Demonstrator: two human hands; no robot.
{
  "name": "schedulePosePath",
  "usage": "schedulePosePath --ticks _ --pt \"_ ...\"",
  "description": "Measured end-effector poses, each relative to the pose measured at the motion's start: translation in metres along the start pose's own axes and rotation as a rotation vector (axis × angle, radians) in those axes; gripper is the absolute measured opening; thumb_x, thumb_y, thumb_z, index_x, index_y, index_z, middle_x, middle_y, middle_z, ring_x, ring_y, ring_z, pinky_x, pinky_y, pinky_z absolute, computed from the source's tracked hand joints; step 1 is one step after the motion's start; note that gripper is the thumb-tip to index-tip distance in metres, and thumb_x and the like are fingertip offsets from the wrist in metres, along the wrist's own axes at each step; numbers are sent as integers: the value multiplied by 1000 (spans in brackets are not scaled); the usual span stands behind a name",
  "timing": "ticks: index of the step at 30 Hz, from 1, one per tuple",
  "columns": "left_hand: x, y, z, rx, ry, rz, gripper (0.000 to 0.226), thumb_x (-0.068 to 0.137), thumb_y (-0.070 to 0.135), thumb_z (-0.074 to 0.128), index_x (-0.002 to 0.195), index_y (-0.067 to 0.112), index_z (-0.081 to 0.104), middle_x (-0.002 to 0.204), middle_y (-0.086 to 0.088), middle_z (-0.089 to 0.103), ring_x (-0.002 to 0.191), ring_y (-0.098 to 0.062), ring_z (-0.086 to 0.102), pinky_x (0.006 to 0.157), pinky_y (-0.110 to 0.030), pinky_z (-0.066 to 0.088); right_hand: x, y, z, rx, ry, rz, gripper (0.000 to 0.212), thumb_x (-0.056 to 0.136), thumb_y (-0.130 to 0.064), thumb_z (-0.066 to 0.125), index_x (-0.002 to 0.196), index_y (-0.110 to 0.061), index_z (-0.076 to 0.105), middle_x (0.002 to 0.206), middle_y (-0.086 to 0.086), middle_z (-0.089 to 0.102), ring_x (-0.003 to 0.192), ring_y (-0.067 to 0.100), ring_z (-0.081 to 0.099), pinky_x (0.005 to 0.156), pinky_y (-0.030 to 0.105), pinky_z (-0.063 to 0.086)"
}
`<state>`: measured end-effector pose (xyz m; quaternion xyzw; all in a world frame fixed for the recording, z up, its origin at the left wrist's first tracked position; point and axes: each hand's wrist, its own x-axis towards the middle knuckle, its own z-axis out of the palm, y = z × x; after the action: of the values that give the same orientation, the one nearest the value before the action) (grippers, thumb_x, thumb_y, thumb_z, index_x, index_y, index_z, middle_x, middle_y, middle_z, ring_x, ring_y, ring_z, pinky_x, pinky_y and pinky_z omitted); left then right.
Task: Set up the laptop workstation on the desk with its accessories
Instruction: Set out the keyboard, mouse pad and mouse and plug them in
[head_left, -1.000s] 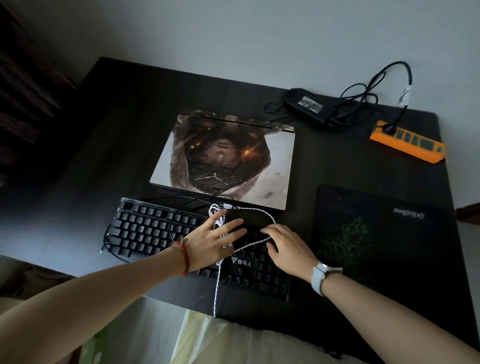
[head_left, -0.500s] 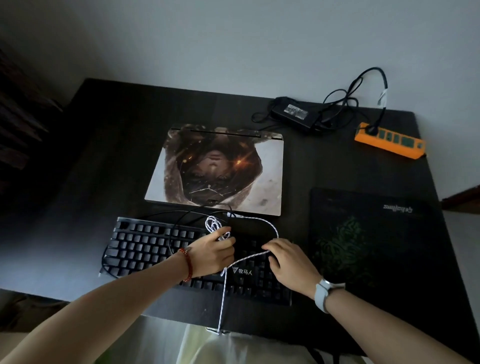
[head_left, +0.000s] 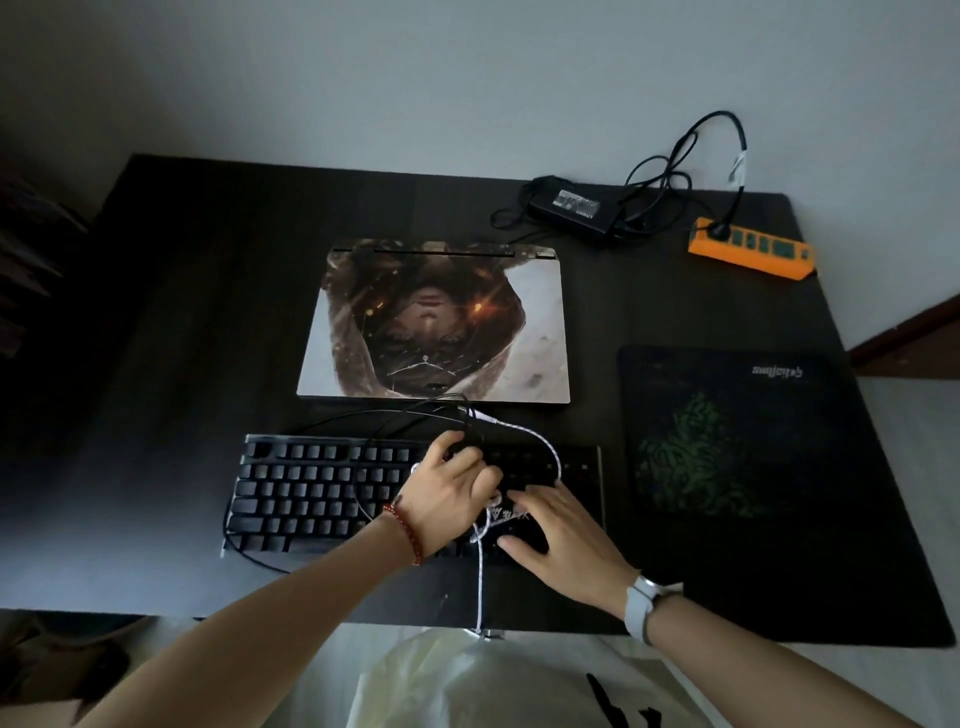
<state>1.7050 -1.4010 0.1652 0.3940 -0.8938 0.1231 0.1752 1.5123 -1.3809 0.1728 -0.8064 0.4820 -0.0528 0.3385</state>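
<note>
The closed laptop (head_left: 434, 322) lies flat at the centre of the table (head_left: 182, 312), lid down, its hinge edge toward the wall. This leaves the near strip free for the keyboard (head_left: 322, 493), which sits just below it in the frame.

Both hands work over the right half of the keyboard. The left hand (head_left: 449, 499) has its fingers curled around a dark object, probably a mouse; what it is cannot be confirmed. The right hand (head_left: 566, 540) rests on the keys with fingers spread and relaxed, gripping nothing visible, apparently steadying the keyboard. A white braided cable (head_left: 548, 447) loops between the hands and trails off the near table edge, likely still to be untangled.

The mouse pad (head_left: 727, 441) lies at the right, ready for a mouse. The power adapter (head_left: 574, 208) and orange power strip (head_left: 750, 249) sit at upper right, near the wall.
</note>
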Motion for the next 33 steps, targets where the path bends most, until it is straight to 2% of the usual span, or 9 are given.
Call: schedulePosePath --ticks 3,7,11,15,18,21,26,29,33 --pt "13 4 -20 -88 86 -50 4 85 10 47 89 12 47 60 3 58 65 -17 60 92 -38 34 -7 -17 9 -16 58 -16 45 85 -46 55 117 -14 58 100 0 62 104 16 52 103 32 34" --pt "26 4 -39 -149 92 -38 3 85 10 45 87 12 43 55 4 54 50 -17 52 88 -34 36 -5 -41 26 -93 38 48 36 83 -50 51 93 -17 63 95 -3 62 98 13 51 91 28 34" --pt "19 -10 -56 -187 137 -114 24 95 9 19 86 12 41 53 4 53 45 -15 51 88 -32 35 -3 -58 33 146 12 132 22 93 -24 46 88 -8 60 86 2 69 86 18 63 88 35 43" --pt "5 -27 -70 -141 94 -31 29 94 5 14 89 11 43 55 3 54 48 -16 52 89 -35 35 -15 -61 20 305 -71 219 23 95 -18 44 85 -7 60 64 -8 61 66 -5 58 70 19 43" --pt "-11 -27 -70 -129 30 103 22 91 3 29 95 12 48 65 3 60 62 -16 60 95 -41 40 -27 -58 3 355 -5 253 23 94 -15 47 82 -13 66 57 -10 59 61 -3 57 70 11 42" --pt "-17 -30 -68 -121 -28 191 27 81 3 50 102 15 63 85 3 68 84 -15 66 98 -43 43 -28 -55 -21 429 127 258 20 92 -10 51 80 -8 67 57 -6 62 59 5 59 69 20 49" --pt "-19 -21 -70 -177 -275 146 65 62 21 73 124 16 55 124 -4 60 117 -21 56 100 -53 35 -28 -64 -46 409 197 260 26 91 -13 55 67 -9 65 55 -3 61 57 12 58 66 21 47" --pt "-12 -11 -72 -322 -342 20 75 64 27 63 135 14 42 138 -2 48 135 -22 35 110 -56 18 -25 -68 -63 467 243 246 20 91 -8 53 79 3 65 56 1 62 59 16 57 64 21 46" --pt "9 -4 -72 -435 -432 -167 83 79 47 53 146 22 11 150 5 28 144 -18 1 113 -53 -7 -18 -74 -83 563 242 252 9 92 -6 52 83 -6 54 61 10 61 59 21 57 61 29 45"
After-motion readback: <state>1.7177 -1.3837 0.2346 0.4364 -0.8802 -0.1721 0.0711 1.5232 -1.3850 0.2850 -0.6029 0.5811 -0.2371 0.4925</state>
